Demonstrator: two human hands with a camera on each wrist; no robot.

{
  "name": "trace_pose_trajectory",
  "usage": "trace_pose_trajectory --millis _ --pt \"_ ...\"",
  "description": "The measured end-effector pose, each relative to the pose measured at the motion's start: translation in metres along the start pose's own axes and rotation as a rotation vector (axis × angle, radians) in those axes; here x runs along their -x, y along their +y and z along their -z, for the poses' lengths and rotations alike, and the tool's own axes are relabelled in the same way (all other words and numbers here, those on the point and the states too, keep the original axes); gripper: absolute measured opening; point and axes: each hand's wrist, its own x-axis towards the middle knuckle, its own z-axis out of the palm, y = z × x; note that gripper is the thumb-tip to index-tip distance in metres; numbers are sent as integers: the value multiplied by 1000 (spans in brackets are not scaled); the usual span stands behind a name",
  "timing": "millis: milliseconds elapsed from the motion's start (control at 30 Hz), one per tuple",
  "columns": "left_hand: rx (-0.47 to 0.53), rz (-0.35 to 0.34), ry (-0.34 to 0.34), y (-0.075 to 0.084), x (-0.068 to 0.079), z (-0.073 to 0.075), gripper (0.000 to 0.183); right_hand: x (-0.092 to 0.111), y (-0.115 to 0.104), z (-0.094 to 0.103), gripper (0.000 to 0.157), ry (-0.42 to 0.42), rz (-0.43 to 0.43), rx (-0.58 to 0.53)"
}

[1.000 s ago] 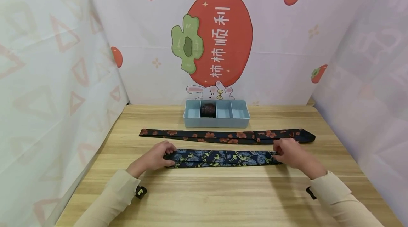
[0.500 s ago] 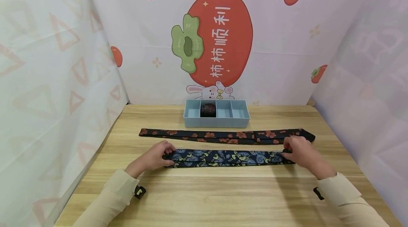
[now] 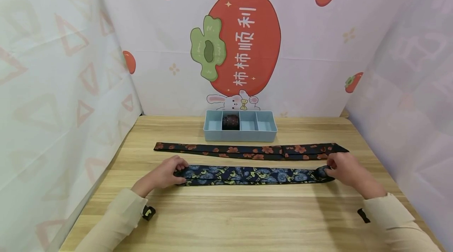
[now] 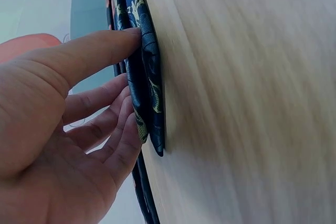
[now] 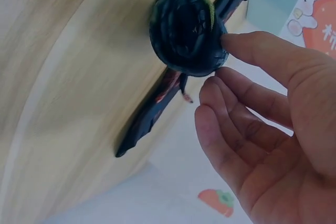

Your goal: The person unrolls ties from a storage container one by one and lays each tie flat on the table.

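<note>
Biggest thing here is the white fabric backdrop (image 3: 304, 75) printed with red persimmons, hung around a pale wood-grain table (image 3: 226, 216). Lying across the table there's a long, thin black necktie with orange flowers (image 3: 231, 150), and just in front of it, roughly parallel, a navy necktie with blue and yellow-green print (image 3: 244, 175), lying flat for most of its length. Behind both ties sits a light blue rectangular box with four compartments (image 3: 240, 136). The left hand (image 3: 161, 176) has the navy tie's left end pinched between thumb and fingers. The right hand (image 3: 352, 171) has thumb and fingertips on the coiled-up right end (image 5: 184, 32), lightly pinching that roll. Smallest bit: a dark, reddish-speckled bundle (image 3: 231, 122) in the box's second compartment from the left.
</note>
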Motion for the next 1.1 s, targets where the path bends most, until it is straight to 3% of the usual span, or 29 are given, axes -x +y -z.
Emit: trace_pose_trajectory --millis 333,533,700,867,1100 --pt "-17 15 4 -4 3 7 41 -1 8 -1 15 -33 6 -15" --pt "-14 26 3 -1 3 8 41 -7 -10 3 21 -53 36 -40" --pt "-6 28 2 -2 2 8 41 -13 -24 -7 14 -58 95 -45" --pt "-3 27 1 -4 2 8 41 -14 -24 -18 16 -67 99 -20" --pt "4 23 7 -4 4 7 41 -9 -19 -19 21 7 61 7"
